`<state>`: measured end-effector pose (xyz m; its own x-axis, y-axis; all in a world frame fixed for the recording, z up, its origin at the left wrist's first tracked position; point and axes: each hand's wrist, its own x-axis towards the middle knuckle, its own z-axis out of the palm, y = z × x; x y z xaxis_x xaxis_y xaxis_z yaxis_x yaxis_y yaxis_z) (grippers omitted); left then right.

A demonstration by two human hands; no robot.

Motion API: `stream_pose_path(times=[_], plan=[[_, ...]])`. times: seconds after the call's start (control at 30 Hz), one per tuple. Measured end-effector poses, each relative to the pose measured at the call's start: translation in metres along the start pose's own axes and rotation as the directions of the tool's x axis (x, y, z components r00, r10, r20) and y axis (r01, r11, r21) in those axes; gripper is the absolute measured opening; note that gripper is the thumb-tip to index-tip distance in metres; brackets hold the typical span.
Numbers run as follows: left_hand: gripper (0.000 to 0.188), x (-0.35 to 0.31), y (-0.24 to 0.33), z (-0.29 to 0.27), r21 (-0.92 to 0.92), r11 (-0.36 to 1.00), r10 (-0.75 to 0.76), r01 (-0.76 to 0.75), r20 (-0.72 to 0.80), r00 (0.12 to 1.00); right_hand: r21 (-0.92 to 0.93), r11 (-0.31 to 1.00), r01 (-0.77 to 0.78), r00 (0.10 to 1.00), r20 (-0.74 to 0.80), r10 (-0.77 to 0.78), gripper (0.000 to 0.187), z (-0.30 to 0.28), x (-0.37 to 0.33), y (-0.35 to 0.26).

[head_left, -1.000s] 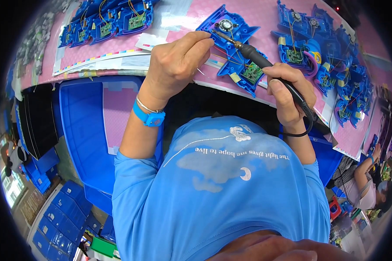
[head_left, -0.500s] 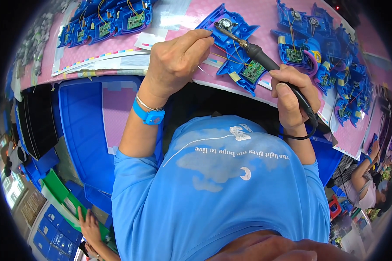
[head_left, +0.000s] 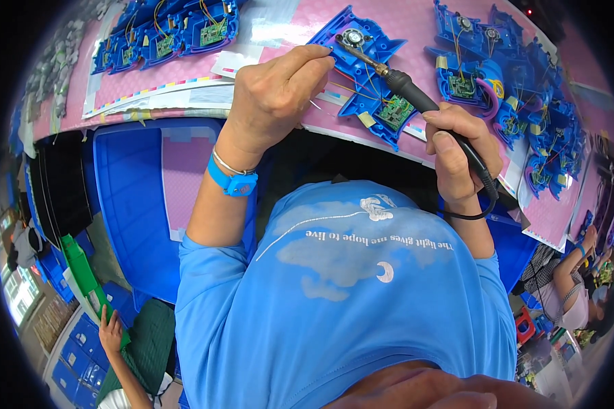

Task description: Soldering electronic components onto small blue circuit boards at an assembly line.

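Note:
My right hand (head_left: 462, 146) is closed around the black handle of a soldering iron (head_left: 411, 90). The iron's metal tip reaches the edge of a small round speaker (head_left: 353, 38) seated in a blue plastic housing (head_left: 370, 61). Beside that speaker, my left hand (head_left: 280, 95) is pinched; a thin pale wire (head_left: 315, 105) shows just below it, and the exact grip is hidden by the fingers. Thin red and yellow wires run from the speaker half to a green circuit board (head_left: 397, 111) in the housing's nearer half.
More blue housings with circuit boards (head_left: 213, 31) stand at the far left, and several others (head_left: 461, 85) crowd the right. A blue bin (head_left: 123, 211) sits below the pink table edge at left. Another person's hand (head_left: 110, 330) touches a green panel (head_left: 82, 269) at lower left.
My hands and the soldering iron have hardly moved. At lower left, the other person's hand and the green panel have shifted left, exposing dark green material.

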<state>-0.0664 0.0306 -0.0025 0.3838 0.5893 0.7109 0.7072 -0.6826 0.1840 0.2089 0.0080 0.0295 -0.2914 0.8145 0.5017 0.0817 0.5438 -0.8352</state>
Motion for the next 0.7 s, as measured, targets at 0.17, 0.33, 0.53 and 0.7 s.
stream_pose_path(times=[0.17,0.33,0.53,0.7], plan=[[0.021,0.000,-0.002,-0.002,-0.005,1.000,-0.004,0.004,0.009,1.000,-0.007,1.000,0.019,1.000,0.023,-0.019,0.022,0.000,-0.001,-0.001],[0.027,0.000,0.006,-0.010,-0.004,0.997,-0.079,0.079,-0.046,0.996,0.025,0.998,-0.052,0.998,0.020,0.052,0.020,0.000,-0.002,-0.004],[0.034,-0.010,0.015,-0.003,-0.117,0.991,-0.063,0.067,0.037,0.997,-0.033,0.999,-0.030,0.997,-0.076,0.027,0.024,-0.008,-0.013,0.006],[0.023,-0.009,0.012,-0.016,-0.025,1.000,-0.004,0.006,0.079,0.997,0.144,0.989,-0.045,0.994,-0.088,0.058,0.023,-0.006,-0.010,0.001]])
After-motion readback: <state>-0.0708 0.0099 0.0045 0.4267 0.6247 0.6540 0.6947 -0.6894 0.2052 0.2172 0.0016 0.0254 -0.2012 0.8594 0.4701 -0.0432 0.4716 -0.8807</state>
